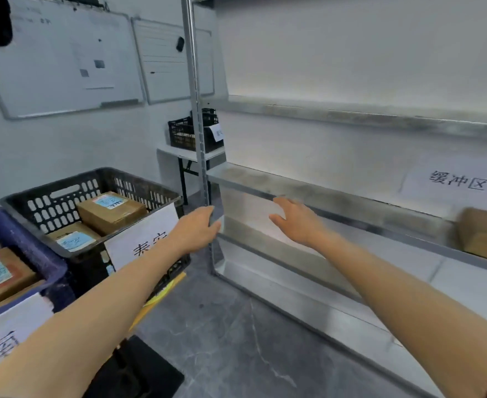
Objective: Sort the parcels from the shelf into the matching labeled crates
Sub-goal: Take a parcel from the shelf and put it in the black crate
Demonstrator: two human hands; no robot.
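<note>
A brown cardboard parcel (485,234) lies on the middle board of a metal shelf (337,196), at the far right edge of the frame, partly cut off and blurred. Both bare arms reach forward from the bottom of the frame toward this shelf, and the parcel sits well to the right of both hands. The right hand (297,222), in the centre, is spread with fingers straight and holds nothing; its fingertips are at the front edge of the same board. The left hand (196,228), just left of centre, lies against the shelf's upright metal post (198,139); blur makes it impossible to tell whether its fingers wrap the post or only touch it. On the wall behind the board, above and left of the parcel, is a white paper sign (457,182) with Chinese characters. At the left of the frame, beside the left forearm, stands a black crate (58,211) holding two brown parcels (111,211) with blue labels, and a white handwritten label (141,237) hangs on its front. At the lower left, a blue crate (45,254) holds another labelled parcel (1,274) and carries its own white label (9,328). Farther back, in the middle, a second black crate (183,133) rests on a small white table (185,155). Two whiteboards (58,61) hang on the wall at upper left. The floor (222,326) is grey.
</note>
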